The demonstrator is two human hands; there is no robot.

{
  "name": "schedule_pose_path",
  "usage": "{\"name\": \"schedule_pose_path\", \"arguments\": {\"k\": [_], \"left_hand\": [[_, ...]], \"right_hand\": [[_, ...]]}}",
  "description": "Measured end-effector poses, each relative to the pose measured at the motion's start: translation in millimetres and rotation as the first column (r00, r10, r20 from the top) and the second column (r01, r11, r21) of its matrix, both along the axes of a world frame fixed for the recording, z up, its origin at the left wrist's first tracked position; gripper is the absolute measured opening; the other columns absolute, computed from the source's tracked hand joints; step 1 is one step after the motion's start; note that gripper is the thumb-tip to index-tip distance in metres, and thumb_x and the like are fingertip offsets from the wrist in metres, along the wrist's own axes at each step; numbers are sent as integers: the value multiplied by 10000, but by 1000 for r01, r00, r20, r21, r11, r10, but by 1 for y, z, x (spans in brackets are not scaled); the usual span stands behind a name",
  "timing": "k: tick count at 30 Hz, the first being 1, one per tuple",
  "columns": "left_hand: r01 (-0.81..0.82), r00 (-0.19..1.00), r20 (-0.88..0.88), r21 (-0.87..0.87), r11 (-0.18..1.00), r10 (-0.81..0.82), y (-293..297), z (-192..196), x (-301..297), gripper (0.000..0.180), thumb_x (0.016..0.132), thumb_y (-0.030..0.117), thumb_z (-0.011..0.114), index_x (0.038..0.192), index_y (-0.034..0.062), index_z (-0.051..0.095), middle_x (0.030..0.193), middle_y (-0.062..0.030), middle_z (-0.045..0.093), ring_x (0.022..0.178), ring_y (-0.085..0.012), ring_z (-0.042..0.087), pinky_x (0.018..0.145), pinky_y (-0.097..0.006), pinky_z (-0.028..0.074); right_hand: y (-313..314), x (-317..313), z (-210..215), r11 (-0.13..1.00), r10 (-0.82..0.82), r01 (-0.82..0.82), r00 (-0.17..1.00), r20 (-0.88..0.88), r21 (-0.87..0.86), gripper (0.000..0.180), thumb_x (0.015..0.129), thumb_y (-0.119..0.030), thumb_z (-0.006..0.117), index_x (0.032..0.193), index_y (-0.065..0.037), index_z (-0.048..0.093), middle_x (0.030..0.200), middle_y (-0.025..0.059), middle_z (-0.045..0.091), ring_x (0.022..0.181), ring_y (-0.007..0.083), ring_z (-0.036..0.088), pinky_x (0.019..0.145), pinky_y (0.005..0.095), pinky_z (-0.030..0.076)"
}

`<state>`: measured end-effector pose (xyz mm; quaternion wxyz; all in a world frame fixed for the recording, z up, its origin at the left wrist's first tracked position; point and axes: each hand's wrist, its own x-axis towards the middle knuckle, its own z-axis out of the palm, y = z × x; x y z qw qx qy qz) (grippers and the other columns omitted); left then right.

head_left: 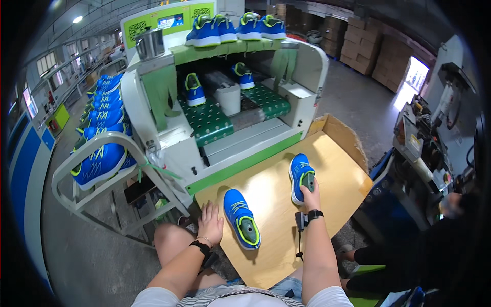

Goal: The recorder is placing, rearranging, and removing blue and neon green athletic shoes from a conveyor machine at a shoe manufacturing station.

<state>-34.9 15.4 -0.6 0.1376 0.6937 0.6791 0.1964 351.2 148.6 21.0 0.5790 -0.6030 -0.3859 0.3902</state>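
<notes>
The left hand is lying flat, fingers spread and open, palm down on the near left edge of a smooth, pale wooden board, gripping nothing; a black band is wrapping that wrist. Just beside it, toward the middle of the board, a blue shoe with lime-yellow trim and a grey form filling its opening is lying sole down, toe pointing away; hand and shoe are close but not touching. The right hand is closing its fingers on the heel of a second blue shoe, which is resting farther up the board toward its right edge; a black band with a small dangling device is sitting on that wrist.

Along the far right corner of the board a brown cardboard wall is standing up as a rim; beyond the far edge a white and green machine is rising, its studded green belts carrying two more blue shoes on either side of a white tub; four blue shoes are sitting in a row on its top. At the left a pale tube rack is holding many blue shoes; at the right a cluttered workbench and another seated person in dark clothes are hemming the board in; stacked cardboard boxes are filling the far background.
</notes>
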Motion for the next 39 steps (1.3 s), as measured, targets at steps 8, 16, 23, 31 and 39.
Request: {"name": "schedule_pose_path", "arguments": {"k": [8, 16, 23, 31, 39], "left_hand": [[-8, 1000, -27, 13, 1000, 8, -2, -6, -1, 582, 1001, 237, 509, 1526, 33, 364, 1663, -217, 217, 1539, -428, 176, 1188, -609, 263], [53, 994, -95, 70, 996, -47, 1, -5, 0, 571, 992, 201, 517, 1517, 36, 364, 1654, -219, 233, 1533, -430, 196, 1170, -613, 300], [25, 995, -100, 39, 999, -21, 1, -11, -9, 587, 999, 201, 524, 1536, 41, 348, 1661, -212, 222, 1535, -428, 191, 1165, -616, 308], [36, 993, -114, 71, 997, -28, 3, -15, -3, 565, 1009, 244, 518, 1515, 35, 381, 1657, -208, 243, 1525, -421, 223, 1160, -608, 326], [6, 1000, -17, 61, 998, -5, -2, -10, -4, 585, 1014, 260, 517, 1538, 58, 355, 1667, -203, 223, 1547, -417, 182, 1157, -611, 319]], "right_hand": [[-108, -60, 26, 992, 126, -104, 898, 421, -76, 835, 835, -251, 711, 1545, 22, 368, 1346, 311, 585, 1260, 420, 582, 1067, 439, 462], [-170, -120, 29, 969, 221, -245, 809, 545, -30, 748, 899, -319, 677, 1516, 6, 406, 1331, 279, 593, 1219, 427, 581, 1057, 474, 468], [-170, -119, 36, 969, 215, -245, 836, 505, -8, 725, 889, -301, 707, 1488, 11, 442, 1333, 284, 594, 1236, 432, 574, 1069, 467, 459], [-169, -121, 26, 972, 163, -224, 867, 472, 76, 682, 873, -213, 713, 1461, 27, 463, 1300, 284, 599, 1207, 444, 574, 1050, 478, 454], [-166, -121, 24, 959, 254, -282, 880, 402, 12, 678, 899, -113, 681, 1497, 49, 405, 1460, 247, 518, 1365, 348, 508, 1154, 394, 388]]}}
